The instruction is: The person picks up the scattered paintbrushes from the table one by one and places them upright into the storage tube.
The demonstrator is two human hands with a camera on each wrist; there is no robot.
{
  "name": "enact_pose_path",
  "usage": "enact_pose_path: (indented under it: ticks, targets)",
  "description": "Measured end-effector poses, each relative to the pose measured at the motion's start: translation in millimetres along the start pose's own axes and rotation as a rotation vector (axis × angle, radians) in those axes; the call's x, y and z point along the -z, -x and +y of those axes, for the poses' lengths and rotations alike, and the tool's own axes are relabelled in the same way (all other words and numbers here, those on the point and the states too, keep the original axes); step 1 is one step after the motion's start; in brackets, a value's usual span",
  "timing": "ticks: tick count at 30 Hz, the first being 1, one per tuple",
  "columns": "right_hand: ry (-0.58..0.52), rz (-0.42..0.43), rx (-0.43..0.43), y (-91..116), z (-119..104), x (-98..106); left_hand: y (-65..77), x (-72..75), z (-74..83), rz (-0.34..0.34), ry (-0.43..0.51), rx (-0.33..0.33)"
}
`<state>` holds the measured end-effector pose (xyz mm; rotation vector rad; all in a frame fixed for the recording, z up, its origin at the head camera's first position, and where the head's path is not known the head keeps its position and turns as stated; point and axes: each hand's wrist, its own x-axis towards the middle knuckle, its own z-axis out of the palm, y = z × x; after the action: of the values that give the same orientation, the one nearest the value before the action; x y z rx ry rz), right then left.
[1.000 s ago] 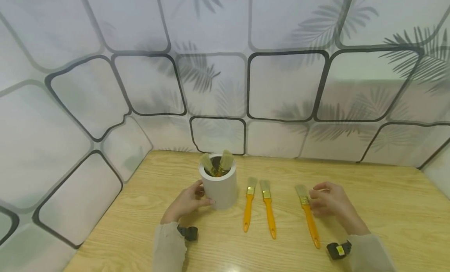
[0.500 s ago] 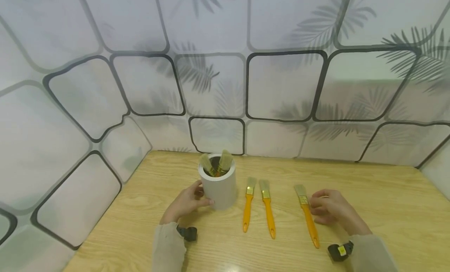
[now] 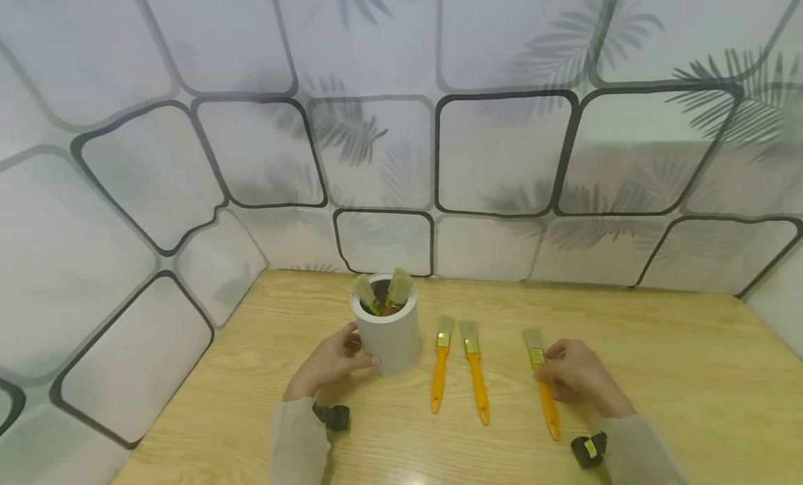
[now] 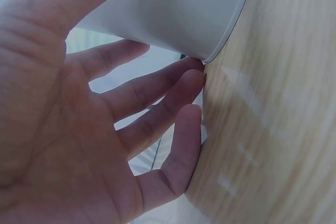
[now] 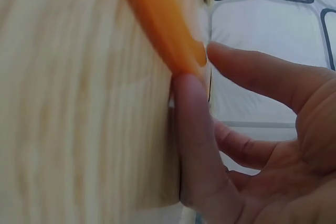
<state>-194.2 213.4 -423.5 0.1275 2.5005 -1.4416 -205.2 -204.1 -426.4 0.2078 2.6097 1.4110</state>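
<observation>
My left hand holds the side of a white cylindrical cup, thumb at the front and fingers at its left and behind. In the left wrist view the other fingers lie low by the cup's base. Two paintbrushes stand bristles-up inside the cup. My right hand pinches the orange handle of a paintbrush on the table, just below its metal band. The right wrist view shows fingertips on both sides of that handle.
Between the cup and the right hand lie two more orange-handled paintbrushes, one on the left and one on the right, bristles away from me. A patterned cloth wall rises behind the wooden table.
My right hand has moved left onto the rightmost paintbrush, and its fingers have closed on the handle. The left hand stays at the cup.
</observation>
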Motion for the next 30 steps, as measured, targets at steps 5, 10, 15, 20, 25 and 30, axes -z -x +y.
enact_pose_path:
  ticks: [5, 10, 15, 20, 25, 30]
  targets:
    - [0.04, 0.005, -0.011, -1.1, -4.7, -3.4, -0.1, 1.5, -0.3, 0.006, -0.016, -0.006]
    - [0.059, 0.008, 0.011, -2.1, -3.0, -2.4, -1.1, 1.9, -0.6, 0.012, -0.019, -0.007]
    - [0.028, 0.011, 0.002, -4.9, 1.2, 2.5, -2.0, 1.0, -1.7, 0.01, -0.019, -0.016]
    - [-0.096, -0.017, 0.004, -5.4, 7.3, 7.8, -1.5, -0.2, -1.8, 0.011, -0.014, -0.014]
    - [-0.18, -0.052, 0.004, -6.8, 13.5, 11.1, -0.7, 0.3, -3.0, -0.002, -0.022, -0.027]
    - [-0.27, -0.079, 0.012, -7.6, 15.4, 12.9, -1.7, 1.3, -1.3, 0.005, -0.027, -0.031]
